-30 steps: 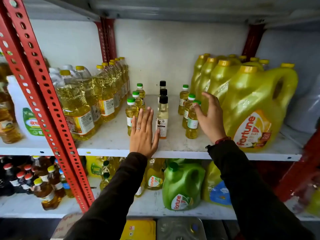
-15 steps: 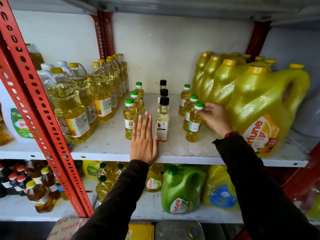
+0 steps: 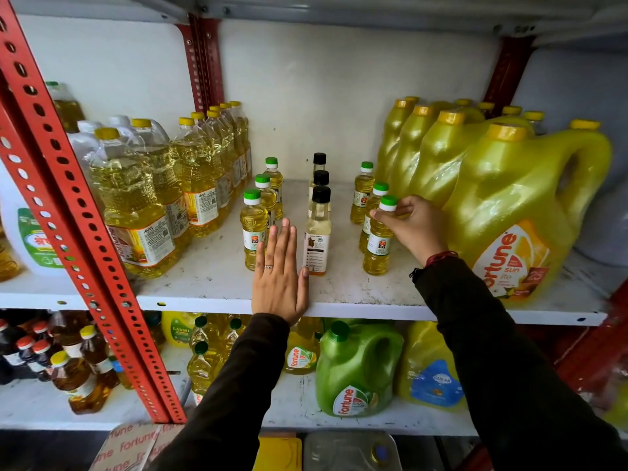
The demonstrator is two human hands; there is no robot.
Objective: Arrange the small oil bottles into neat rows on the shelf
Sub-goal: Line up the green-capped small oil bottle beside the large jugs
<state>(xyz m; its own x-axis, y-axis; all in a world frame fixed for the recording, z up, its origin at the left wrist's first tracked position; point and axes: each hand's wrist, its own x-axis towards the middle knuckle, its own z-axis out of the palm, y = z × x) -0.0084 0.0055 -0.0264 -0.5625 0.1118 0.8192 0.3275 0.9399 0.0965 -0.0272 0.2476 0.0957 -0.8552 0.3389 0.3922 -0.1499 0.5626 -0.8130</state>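
Note:
Small oil bottles stand in three rows running front to back on the white shelf (image 3: 210, 283). The left row has green caps, its front bottle (image 3: 253, 229) leading. The middle row has black caps, with a pale front bottle (image 3: 317, 232). The right row has green caps. My right hand (image 3: 413, 226) pinches the cap and neck of that row's front bottle (image 3: 378, 246), which stands upright on the shelf. My left hand (image 3: 280, 277) lies flat, fingers together, on the shelf between the left and middle rows, its thumb near the pale bottle's base.
Large clear oil bottles (image 3: 136, 205) crowd the shelf's left side behind a red perforated upright (image 3: 71, 212). Big yellow jugs (image 3: 520, 215) fill the right side. The lower shelf holds a green jug (image 3: 356, 372), more bottles and dark-oil bottles (image 3: 74, 375).
My right hand went from resting against the right row to pinching the front bottle's cap. The left hand stayed flat between the rows, barely shifting.

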